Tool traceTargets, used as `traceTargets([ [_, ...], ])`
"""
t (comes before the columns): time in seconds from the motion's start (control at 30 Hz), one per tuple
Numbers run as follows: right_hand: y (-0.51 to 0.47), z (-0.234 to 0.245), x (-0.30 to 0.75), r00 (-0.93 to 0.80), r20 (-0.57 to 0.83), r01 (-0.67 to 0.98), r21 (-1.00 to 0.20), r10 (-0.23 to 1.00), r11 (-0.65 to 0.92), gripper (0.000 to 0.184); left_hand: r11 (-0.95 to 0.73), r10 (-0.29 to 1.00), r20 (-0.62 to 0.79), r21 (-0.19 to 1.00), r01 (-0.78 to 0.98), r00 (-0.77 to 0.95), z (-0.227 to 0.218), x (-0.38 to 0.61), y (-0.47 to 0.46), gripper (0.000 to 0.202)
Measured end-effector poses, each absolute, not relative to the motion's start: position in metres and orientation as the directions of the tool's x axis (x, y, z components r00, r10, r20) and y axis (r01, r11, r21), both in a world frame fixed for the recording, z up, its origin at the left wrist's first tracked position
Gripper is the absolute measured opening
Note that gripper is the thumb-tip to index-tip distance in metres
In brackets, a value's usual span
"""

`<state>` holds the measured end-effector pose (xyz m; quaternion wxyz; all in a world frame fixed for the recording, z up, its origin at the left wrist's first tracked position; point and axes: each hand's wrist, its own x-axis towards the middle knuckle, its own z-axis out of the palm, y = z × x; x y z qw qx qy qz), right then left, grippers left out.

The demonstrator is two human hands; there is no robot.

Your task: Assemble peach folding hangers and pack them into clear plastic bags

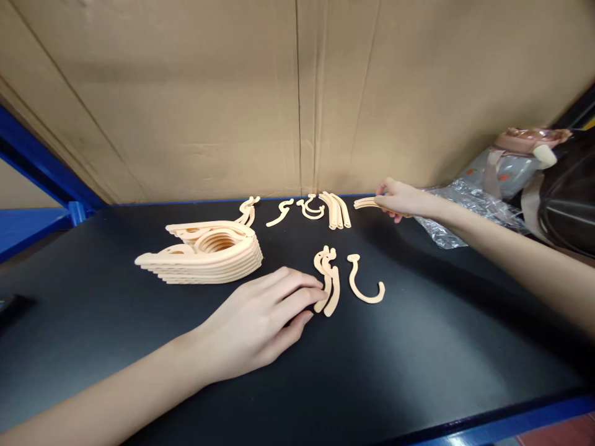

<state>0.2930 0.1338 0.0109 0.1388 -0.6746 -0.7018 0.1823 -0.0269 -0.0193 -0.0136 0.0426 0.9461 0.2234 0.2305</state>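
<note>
My left hand [274, 316] rests on the black table, fingers loosely spread. Its fingertips touch the edge of two curved cream plastic hanger arms [331, 291] lying side by side. Just right of these lies a cream hanger hook [365, 291]. Farther back, my right hand [397, 198] is closed around the end of slim curved hanger arms [365, 202]; their exact number is partly hidden by the fingers. Between the hands, near the back edge, sits a row of long curved arms [337, 210].
At left stands a stack of cream folded hanger pieces [214, 263]. Behind it lie more arms [248, 210], a single arm [280, 214] and hooks [312, 209]. Cardboard [209, 93] walls the back. A clear plastic bag [449, 217] and a bottle [515, 161] are at right.
</note>
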Motion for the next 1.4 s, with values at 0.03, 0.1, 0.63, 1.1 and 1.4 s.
traceTargets([
  [0.03,0.127,0.009,0.297,-0.024,-0.042,0.901,-0.433,0.999,0.003,0.031,-0.883,0.469,0.421,0.193,0.429,0.777,-0.014,-0.025,-0.021,0.028],
  [0.1,0.114,0.004,0.304,0.016,-0.032,0.910,-0.413,0.999,-0.028,0.042,-0.851,0.523,0.415,0.212,0.480,0.745,-0.014,-0.018,-0.024,0.031],
  [0.63,0.040,0.001,0.294,-0.193,0.080,0.977,-0.072,0.978,0.199,0.025,-0.781,0.617,0.156,0.239,0.577,0.771,-0.022,0.045,-0.028,0.057],
  [1.1,0.033,-0.004,0.236,-0.599,0.170,0.735,-0.271,0.782,0.622,0.024,-0.863,0.434,0.351,0.428,0.270,0.830,-0.013,0.009,-0.031,0.022],
  [1.4,0.021,0.007,0.236,-0.744,0.329,0.602,-0.046,0.581,0.797,0.027,-0.777,0.457,0.526,-0.158,0.610,0.718,-0.007,-0.001,-0.012,0.020],
])
